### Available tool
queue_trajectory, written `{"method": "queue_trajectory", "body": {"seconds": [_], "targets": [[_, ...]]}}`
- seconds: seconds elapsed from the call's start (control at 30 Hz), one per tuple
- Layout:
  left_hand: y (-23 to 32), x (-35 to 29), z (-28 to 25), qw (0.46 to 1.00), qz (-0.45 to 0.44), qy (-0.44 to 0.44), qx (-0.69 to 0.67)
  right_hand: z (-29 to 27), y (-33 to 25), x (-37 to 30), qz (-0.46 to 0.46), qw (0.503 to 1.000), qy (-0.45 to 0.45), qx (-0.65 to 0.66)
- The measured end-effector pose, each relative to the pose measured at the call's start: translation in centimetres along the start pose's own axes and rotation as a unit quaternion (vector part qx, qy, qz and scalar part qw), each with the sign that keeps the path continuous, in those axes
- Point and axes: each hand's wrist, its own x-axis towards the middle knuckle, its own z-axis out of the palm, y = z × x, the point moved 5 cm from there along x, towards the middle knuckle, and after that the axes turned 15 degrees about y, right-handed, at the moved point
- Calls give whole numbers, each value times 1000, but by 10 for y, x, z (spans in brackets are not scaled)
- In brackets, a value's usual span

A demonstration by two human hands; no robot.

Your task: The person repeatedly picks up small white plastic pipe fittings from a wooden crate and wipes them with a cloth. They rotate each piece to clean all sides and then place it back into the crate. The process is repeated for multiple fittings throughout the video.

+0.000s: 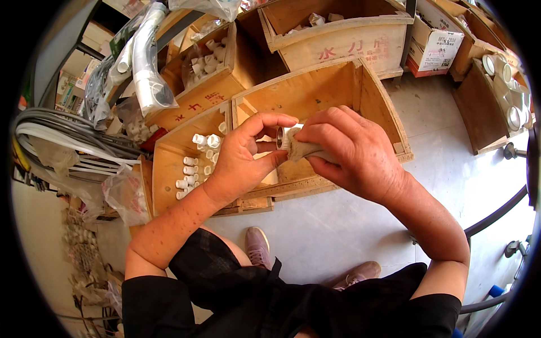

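Over a two-compartment wooden box [333, 186], I hold a white pipe fitting [284, 137] with a metal ring inside its open end. My left hand [236, 155] grips it between thumb and fingertips. A beige cloth [303, 150] is bunched in my right hand [360, 152], pressed against the fitting's right side. The cloth and my fingers hide that part of the fitting. In the box's left compartment, several white fittings [190, 170] stand or lie close together, partly behind my left forearm.
Wooden crates [344, 48] with white fittings stand behind the box. Bagged white pipes [149, 67] and coiled grey tubing [62, 127] crowd the left. At the right are another wooden crate [476, 110] with white fittings and a black curved bar [499, 211]. My shoes [257, 247] rest on the pale floor.
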Motion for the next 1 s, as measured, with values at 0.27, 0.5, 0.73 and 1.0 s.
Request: {"method": "queue_trajectory", "body": {"seconds": [0.27,0.5,0.73,1.0], "targets": [[3,2,-7,1000,17,11,-9,-15,36,-11,75,996,-5,-44],[1,0,-2,1000,14,14,1,0,4,-1,12,1000,-6,-17],[13,0,-12,998,52,24,36,-16,45,-14,181,983,-4,11],[1,-2,-5,998,-24,15,-49,0,33,-17,428,866,-5,259]]}}
